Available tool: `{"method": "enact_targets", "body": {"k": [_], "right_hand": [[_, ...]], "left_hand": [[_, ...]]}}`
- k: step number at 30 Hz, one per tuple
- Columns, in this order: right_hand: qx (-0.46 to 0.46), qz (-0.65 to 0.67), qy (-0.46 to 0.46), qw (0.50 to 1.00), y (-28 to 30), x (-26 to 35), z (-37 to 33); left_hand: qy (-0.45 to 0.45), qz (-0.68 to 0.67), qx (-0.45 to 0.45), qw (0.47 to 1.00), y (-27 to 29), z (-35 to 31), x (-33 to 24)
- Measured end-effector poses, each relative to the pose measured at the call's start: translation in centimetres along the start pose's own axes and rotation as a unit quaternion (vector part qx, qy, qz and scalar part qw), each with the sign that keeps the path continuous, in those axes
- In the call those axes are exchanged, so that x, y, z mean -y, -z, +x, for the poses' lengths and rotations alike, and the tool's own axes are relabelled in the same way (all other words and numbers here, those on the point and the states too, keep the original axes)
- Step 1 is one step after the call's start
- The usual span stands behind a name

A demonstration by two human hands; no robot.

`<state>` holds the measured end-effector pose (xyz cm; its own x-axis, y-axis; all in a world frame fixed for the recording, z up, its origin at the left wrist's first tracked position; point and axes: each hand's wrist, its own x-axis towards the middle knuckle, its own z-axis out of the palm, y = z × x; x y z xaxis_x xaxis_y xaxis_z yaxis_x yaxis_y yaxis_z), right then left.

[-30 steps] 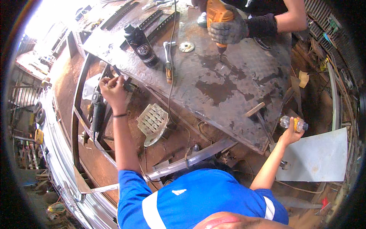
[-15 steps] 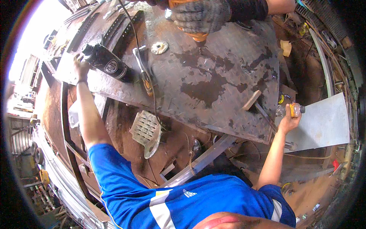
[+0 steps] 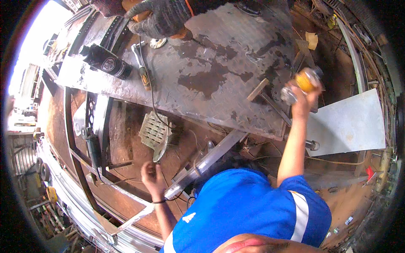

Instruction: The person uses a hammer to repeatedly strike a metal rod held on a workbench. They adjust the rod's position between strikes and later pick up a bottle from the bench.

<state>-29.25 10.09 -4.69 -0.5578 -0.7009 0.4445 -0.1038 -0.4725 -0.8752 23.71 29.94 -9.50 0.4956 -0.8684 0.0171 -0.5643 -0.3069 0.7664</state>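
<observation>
My right hand (image 3: 302,101) is closed around a small clear bottle (image 3: 307,81) with an orange-yellow label and a dark cap, held tilted past the right edge of the steel plate table (image 3: 219,110). My left hand (image 3: 152,180) holds nothing; its thumb stands apart from its loosely bent fingers, low beside a slotted metal footrest-like piece (image 3: 154,130). A black bottle (image 3: 109,62) with a pale round emblem lies at the table's left side. Close to it is a hammer-like tool (image 3: 142,69) with an orange and dark handle. A hammer (image 3: 258,89) rests near the right corner.
At the table's far side, a co-worker's grey-gloved hand (image 3: 162,19) grips an orange thing. A flat metal disc (image 3: 157,43) lies near it. A pale metal sheet (image 3: 348,122) is at right. A dark grinder-like tool (image 3: 93,147) sits by the metal frame at left.
My left hand has left the black bottle and come down toward my body. My right hand has raised the clear bottle. The co-worker's gloved hand appears farther left; the view has shifted.
</observation>
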Motion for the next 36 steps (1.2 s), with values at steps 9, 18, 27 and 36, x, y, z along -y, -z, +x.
{"method": "enact_targets", "body": {"k": [9,18,27,36], "right_hand": [[0.302,-0.256,0.041,0.917,-12.4,-1.5,2.8],[0.475,-0.555,0.064,0.68,-21.4,-2.8,7.7],[0.532,-0.635,0.088,0.553,-26.4,-1.6,5.4],[0.547,-0.658,0.161,0.492,-26.8,-3.8,6.6]], "left_hand": [[-0.078,0.218,-0.036,0.972,-4.2,-10.4,7.2],[-0.1,0.206,-0.051,0.972,-4.8,-10.4,6.6],[-0.142,0.187,-0.06,0.97,-4.3,-10.2,7.1],[-0.139,0.175,-0.055,0.973,-4.5,-9.6,7.2]]}}
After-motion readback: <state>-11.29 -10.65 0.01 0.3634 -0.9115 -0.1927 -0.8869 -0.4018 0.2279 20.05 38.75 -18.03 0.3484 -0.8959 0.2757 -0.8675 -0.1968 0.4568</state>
